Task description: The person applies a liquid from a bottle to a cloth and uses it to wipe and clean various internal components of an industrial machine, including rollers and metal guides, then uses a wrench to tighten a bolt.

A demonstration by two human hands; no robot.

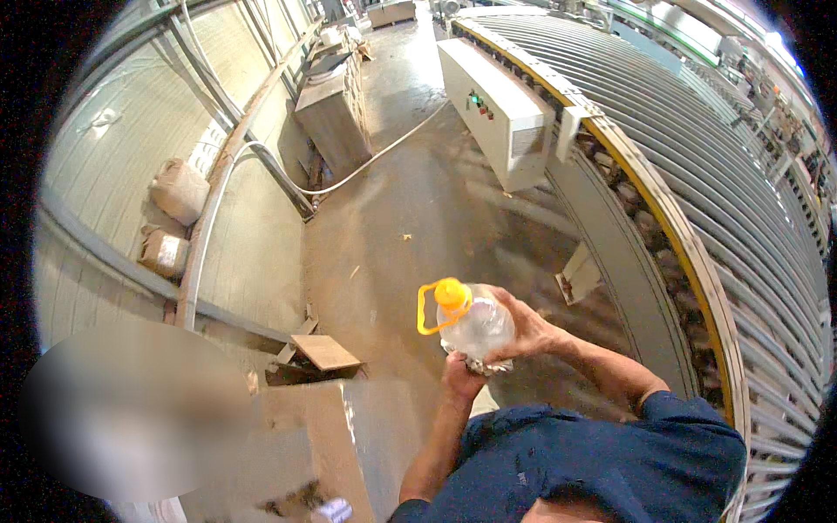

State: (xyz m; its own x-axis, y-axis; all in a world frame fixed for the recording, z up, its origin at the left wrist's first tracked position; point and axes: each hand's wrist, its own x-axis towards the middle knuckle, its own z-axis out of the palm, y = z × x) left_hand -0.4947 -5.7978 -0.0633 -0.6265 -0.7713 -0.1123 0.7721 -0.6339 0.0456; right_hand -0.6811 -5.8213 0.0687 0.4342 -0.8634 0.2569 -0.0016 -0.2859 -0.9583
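Note:
In front of my body I hold a clear plastic jug (488, 329) with an orange cap (451, 295) and a looped orange handle (423, 309). The cap and handle are at its upper left. My right hand (521, 327) wraps round the jug's right side with the fingers closed. Low on the jug, my left hand (465, 376) is closed at its near end, beside something pale and crumpled (497, 366) whose kind I cannot make out. The left fingers are partly hidden by the jug.
A roller conveyor (697, 166) with a yellow edge curves along the right, with a white control box (497, 105) beside it. At the left stand a brown board stack (336, 122) and a wall with wrapped bundles (179, 192). A pale hose (379, 157) crosses the floor. Boards (327, 352) lie nearby.

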